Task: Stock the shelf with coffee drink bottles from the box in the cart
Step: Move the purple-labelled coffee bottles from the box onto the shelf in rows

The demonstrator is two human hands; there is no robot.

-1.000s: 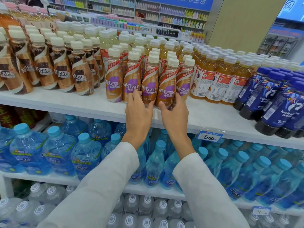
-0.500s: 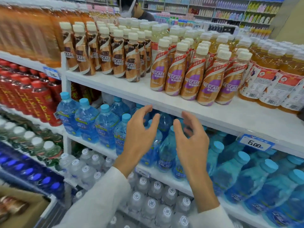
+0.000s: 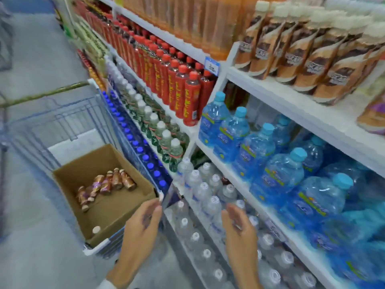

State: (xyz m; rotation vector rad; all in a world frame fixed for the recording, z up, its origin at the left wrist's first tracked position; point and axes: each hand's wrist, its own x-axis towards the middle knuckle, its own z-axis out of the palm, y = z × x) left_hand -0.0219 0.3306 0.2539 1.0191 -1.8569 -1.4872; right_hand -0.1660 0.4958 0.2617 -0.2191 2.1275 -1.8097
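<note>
An open cardboard box sits in the wire cart at lower left. Several coffee drink bottles lie on their sides inside it, and one white cap shows near its front corner. Brown coffee bottles stand in rows on the upper white shelf at top right. My left hand hovers by the box's right corner, fingers relaxed and holding nothing. My right hand hangs open in front of the low water bottles, also holding nothing.
Blue water jugs fill the middle shelf on the right. Small clear water bottles pack the bottom shelf. Red-capped drinks and green-labelled bottles line shelves to the left. The cart stands close against the shelving, grey floor beyond it.
Both hands left the coffee bottles on the shelf and dropped down and left. The view swung from the shelf to the cart and box.
</note>
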